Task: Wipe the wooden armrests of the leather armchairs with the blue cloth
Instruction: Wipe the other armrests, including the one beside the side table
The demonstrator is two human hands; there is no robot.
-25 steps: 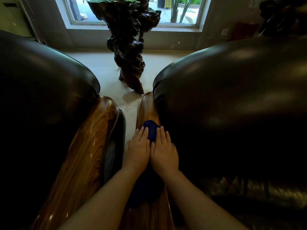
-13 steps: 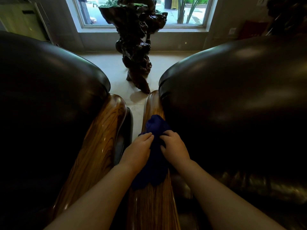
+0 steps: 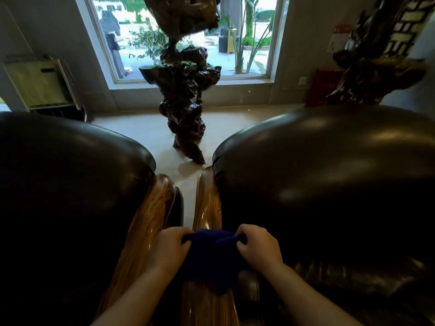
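Two dark leather armchairs stand side by side, the left armchair (image 3: 70, 184) and the right armchair (image 3: 329, 184). Each has a glossy striped wooden armrest facing the narrow gap: the left chair's armrest (image 3: 146, 227) and the right chair's armrest (image 3: 208, 203). The dark blue cloth (image 3: 211, 252) is bunched over the right chair's armrest. My left hand (image 3: 168, 249) grips its left edge and my right hand (image 3: 257, 247) grips its right edge, pulling the cloth between them. The cloth hides the armrest beneath it.
A tall dark gnarled root sculpture (image 3: 186, 95) stands on the pale tile floor (image 3: 146, 132) beyond the gap, before a large window (image 3: 188, 36). A second dark carving (image 3: 376, 57) rises behind the right chair. A white rack (image 3: 40, 83) stands at the back left.
Both hands went from lying flat on the cloth to gripping its edges and drew it back toward me along the armrest. The view tilted up, showing more of the window.
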